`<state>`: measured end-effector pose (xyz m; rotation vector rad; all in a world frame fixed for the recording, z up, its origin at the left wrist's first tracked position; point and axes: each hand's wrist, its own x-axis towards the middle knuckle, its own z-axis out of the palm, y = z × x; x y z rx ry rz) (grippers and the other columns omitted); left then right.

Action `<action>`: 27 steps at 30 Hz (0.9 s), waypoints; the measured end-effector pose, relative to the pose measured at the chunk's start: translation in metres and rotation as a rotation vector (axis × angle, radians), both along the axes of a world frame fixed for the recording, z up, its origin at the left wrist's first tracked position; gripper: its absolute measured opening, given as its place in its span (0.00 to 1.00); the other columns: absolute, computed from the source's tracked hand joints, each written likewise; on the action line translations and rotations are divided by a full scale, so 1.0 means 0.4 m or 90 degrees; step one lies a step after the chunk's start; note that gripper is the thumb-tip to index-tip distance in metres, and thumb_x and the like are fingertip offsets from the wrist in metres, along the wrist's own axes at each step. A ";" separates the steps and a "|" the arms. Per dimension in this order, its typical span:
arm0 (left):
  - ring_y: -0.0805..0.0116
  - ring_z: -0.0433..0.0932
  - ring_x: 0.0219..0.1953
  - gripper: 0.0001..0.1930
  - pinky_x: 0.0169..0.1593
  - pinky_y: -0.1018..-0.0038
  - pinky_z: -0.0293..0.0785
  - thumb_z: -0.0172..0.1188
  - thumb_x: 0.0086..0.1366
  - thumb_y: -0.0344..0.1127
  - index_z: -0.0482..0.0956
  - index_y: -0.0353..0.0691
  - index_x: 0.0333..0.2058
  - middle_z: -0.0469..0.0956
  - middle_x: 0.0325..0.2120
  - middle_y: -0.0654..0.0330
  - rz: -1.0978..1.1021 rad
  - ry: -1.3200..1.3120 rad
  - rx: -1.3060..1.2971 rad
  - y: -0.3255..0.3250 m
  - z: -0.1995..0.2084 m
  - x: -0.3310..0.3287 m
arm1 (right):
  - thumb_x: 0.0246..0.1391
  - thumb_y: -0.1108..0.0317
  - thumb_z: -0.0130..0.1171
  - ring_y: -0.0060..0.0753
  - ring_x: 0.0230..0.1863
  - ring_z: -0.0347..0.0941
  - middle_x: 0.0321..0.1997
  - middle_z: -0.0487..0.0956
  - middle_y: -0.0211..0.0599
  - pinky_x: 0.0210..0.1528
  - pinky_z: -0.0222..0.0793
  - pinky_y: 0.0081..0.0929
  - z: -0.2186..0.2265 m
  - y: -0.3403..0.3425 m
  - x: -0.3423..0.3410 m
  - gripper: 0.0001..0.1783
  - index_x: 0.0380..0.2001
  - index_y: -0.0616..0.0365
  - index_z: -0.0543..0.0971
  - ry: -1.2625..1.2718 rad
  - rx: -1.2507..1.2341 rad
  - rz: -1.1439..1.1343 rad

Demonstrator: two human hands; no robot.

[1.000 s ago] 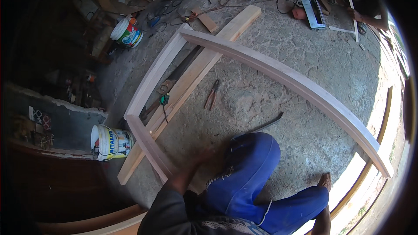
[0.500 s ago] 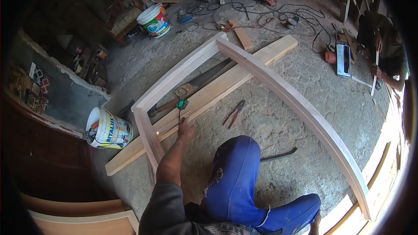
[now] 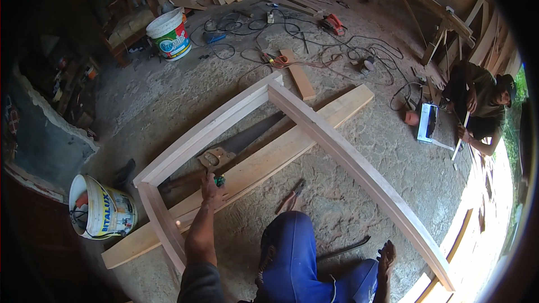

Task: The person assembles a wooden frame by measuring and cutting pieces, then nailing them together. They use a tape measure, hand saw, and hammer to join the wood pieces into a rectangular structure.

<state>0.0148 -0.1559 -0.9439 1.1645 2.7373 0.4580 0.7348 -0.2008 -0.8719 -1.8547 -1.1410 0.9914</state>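
Note:
My left hand (image 3: 212, 192) reaches over a pale plank (image 3: 269, 160), fingers apart around a small green and black tool (image 3: 220, 181), perhaps a tape measure. Its grip on the tool does not show clearly. Beyond the fingers lies a handsaw (image 3: 247, 139) with a wooden handle. A curved wooden frame (image 3: 205, 129) rests across the plank, its long right-hand piece (image 3: 359, 163) sweeping toward me. My right hand (image 3: 386, 258) hangs beside my right knee, fingers loosely apart, with nothing visible in it. Pliers (image 3: 292, 195) lie on the floor before my left knee.
Two buckets stand at the left, one near (image 3: 106, 207) and one far (image 3: 169, 36). Cables (image 3: 359, 50), a red power tool (image 3: 333, 24) and a short board (image 3: 297, 76) lie beyond the frame. At right a person (image 3: 477, 101) crouches, holding a thin strip. A dark bar (image 3: 345, 248) lies near my knees.
My left hand has moved forward to the green tool, its fingers now spread. My right hand has come up into view beside my knee. The whole view has shifted.

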 end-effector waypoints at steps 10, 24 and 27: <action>0.73 0.79 0.28 0.20 0.33 0.73 0.75 0.54 0.73 0.56 0.81 0.44 0.40 0.80 0.31 0.63 0.194 -0.950 0.279 -0.142 0.402 0.342 | 0.67 0.61 0.61 0.30 0.38 0.82 0.47 0.82 0.44 0.39 0.78 0.29 0.373 0.241 -0.985 0.21 0.59 0.58 0.75 0.162 0.219 0.756; 0.72 0.75 0.35 0.20 0.42 0.72 0.73 0.61 0.70 0.42 0.76 0.36 0.54 0.77 0.32 0.63 -0.093 -0.713 0.173 -0.357 0.392 0.345 | 0.67 0.55 0.61 0.24 0.32 0.80 0.31 0.82 0.37 0.31 0.76 0.27 0.264 0.188 -1.073 0.18 0.42 0.62 0.78 0.259 -0.151 0.711; 0.77 0.72 0.30 0.15 0.34 0.75 0.69 0.61 0.69 0.38 0.79 0.36 0.49 0.75 0.27 0.66 0.048 -0.690 0.018 -0.548 0.333 0.267 | 0.66 0.55 0.62 0.26 0.30 0.78 0.32 0.80 0.35 0.32 0.76 0.26 0.286 0.326 -1.105 0.18 0.43 0.61 0.78 0.322 -0.169 0.546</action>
